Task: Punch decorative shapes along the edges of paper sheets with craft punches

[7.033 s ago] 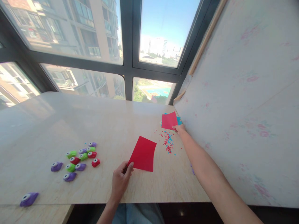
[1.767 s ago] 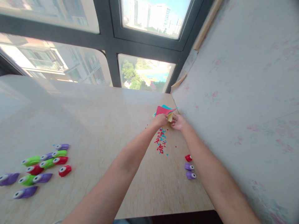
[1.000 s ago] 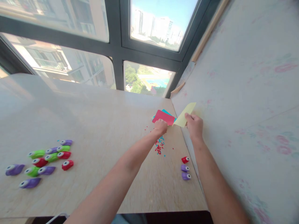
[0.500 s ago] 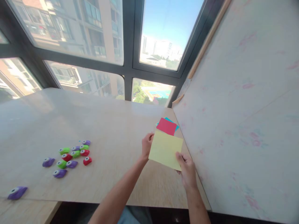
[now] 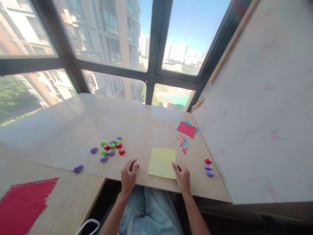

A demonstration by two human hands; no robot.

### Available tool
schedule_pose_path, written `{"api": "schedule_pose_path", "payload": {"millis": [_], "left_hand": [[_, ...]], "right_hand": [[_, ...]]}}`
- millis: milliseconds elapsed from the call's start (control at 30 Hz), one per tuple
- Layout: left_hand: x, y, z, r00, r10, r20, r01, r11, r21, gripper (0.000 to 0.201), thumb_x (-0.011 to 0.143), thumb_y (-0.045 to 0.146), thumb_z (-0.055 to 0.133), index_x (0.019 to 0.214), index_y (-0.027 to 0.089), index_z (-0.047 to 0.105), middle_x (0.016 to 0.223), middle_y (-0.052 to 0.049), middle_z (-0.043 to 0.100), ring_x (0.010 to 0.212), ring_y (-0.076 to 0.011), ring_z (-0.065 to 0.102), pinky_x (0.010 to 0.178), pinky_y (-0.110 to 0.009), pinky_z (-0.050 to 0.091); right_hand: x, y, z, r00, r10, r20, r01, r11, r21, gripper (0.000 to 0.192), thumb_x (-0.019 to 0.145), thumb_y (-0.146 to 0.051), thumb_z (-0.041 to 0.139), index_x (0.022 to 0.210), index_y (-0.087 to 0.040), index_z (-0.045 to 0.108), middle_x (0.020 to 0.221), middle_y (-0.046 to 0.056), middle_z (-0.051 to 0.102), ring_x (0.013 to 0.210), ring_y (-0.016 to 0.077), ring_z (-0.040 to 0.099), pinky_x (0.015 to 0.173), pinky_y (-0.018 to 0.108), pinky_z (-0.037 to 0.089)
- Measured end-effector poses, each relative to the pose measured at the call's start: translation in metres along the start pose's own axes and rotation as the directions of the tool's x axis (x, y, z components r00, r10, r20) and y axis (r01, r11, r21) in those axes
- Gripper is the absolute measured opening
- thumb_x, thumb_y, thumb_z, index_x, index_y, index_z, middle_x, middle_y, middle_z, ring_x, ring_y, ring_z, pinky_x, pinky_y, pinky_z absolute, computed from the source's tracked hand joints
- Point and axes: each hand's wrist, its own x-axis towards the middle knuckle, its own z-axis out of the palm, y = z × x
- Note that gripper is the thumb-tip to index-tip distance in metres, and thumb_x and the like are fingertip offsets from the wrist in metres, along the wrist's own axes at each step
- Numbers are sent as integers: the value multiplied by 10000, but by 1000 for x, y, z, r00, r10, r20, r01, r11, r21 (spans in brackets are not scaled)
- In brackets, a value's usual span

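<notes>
My right hand (image 5: 181, 176) pinches the lower right edge of a sheet of yellow paper (image 5: 161, 161), thumb on top. The sheet is close over the table near its front edge. Left of the paper, apart from it, is my left hand (image 5: 129, 176) with its fingers curled in; whether anything small is in them is hidden. Beyond the sheet, a red paper card (image 5: 187, 129) lies over a blue one (image 5: 194, 125). Small red and blue paper bits (image 5: 184, 145) are scattered in front of these cards.
Several purple, green and red craft punches with eye-like tops (image 5: 106, 148) are grouped on the left of the table (image 5: 137, 127). Three more punches (image 5: 208, 167) stand by the right wall. Red sheets with punched edges (image 5: 24, 204) lie at the lower left. Windows rise behind.
The yellow paper has come down and nearer to me, uncovering the paper bits. My left hand has moved left, away from the sheet. The view has shifted, showing more of the table.
</notes>
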Motion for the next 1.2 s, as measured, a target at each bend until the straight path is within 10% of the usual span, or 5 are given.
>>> {"api": "schedule_pose_path", "payload": {"millis": [200,1200], "left_hand": [[21,-4,9,989,-8,149,-5,997,82,283,846,303,458,978,172,671,684,-15,681,629,-172,659,619,-270,517],[54,5,49,998,57,-2,-54,967,247,250,831,238,502,955,187,713,738,-28,717,691,-174,655,653,-264,439]], "right_hand": [[2,-2,-1,997,-78,28,81,989,-123,570,757,-721,537,572,-184,588,527,-18,472,543,161,415,538,266,332],[65,4,35,978,-210,-1,195,910,-365,491,888,-549,363,626,-194,576,564,15,538,538,166,462,558,273,307]]}}
